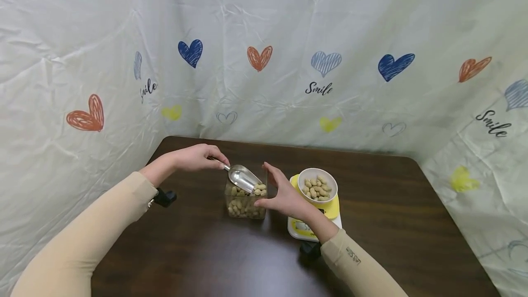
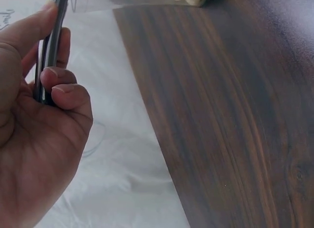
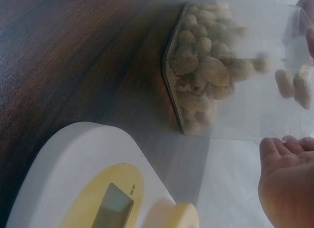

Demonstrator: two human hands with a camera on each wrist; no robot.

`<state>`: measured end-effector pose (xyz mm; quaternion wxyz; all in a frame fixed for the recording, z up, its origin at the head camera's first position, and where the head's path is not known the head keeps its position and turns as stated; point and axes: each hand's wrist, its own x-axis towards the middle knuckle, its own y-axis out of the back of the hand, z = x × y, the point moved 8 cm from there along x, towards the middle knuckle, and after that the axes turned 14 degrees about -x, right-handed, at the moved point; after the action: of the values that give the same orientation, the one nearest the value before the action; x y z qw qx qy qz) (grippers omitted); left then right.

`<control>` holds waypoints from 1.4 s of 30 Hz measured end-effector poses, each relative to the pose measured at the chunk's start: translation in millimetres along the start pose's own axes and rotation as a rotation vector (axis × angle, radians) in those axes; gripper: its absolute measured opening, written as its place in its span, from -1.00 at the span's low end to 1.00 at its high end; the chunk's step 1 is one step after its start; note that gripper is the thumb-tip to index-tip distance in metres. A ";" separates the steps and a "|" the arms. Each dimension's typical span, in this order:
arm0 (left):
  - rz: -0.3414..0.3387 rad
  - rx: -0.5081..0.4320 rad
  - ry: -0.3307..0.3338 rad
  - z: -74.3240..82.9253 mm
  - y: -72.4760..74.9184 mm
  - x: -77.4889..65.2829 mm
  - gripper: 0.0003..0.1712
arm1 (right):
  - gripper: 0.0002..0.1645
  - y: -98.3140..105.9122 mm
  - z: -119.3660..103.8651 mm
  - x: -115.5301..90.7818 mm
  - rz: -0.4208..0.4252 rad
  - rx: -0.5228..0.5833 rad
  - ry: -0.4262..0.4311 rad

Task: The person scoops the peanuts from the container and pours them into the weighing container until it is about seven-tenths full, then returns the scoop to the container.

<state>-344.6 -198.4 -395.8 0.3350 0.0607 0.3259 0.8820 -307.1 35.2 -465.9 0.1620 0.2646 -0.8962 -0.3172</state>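
Observation:
My left hand [image 1: 204, 157] grips the handle of a metal scoop [image 1: 242, 177], its bowl tilted down to the right into a clear square container [image 1: 246, 213]. Peanuts in shells [image 1: 260, 189] lie at the scoop's lip, and more peanuts [image 3: 206, 66] fill the lower part of the container. My right hand [image 1: 288, 196] holds the container at its right side, thumb across the front wall and fingers toward the back. In the left wrist view, the fingers curl round the dark-looking scoop handle [image 2: 53, 46].
Right of the container stands a yellow and white kitchen scale [image 1: 335, 208] with a white bowl [image 1: 300, 182] of peanuts on it. My right forearm crosses over the scale's front and partly hides its display [image 1: 303, 226]. A heart-printed sheet [image 1: 255, 86] hangs around the dark wooden table [image 1: 198, 251].

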 end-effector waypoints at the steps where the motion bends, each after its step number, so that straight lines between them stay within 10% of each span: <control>1: 0.000 -0.007 0.004 -0.5 -0.1 0.0 -0.78 | 0.39 0.7 -0.2 0.2 0.003 -0.001 0.003; 42: 0.086 -0.132 0.031 -5.8 12.1 -28.6 -0.72 | 0.49 20.8 -7.2 -10.1 0.002 -0.016 0.002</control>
<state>-331.2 -226.3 -389.7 0.2951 0.0389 0.2692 0.9160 -303.3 51.3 -448.2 0.1653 0.2629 -0.8936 -0.3241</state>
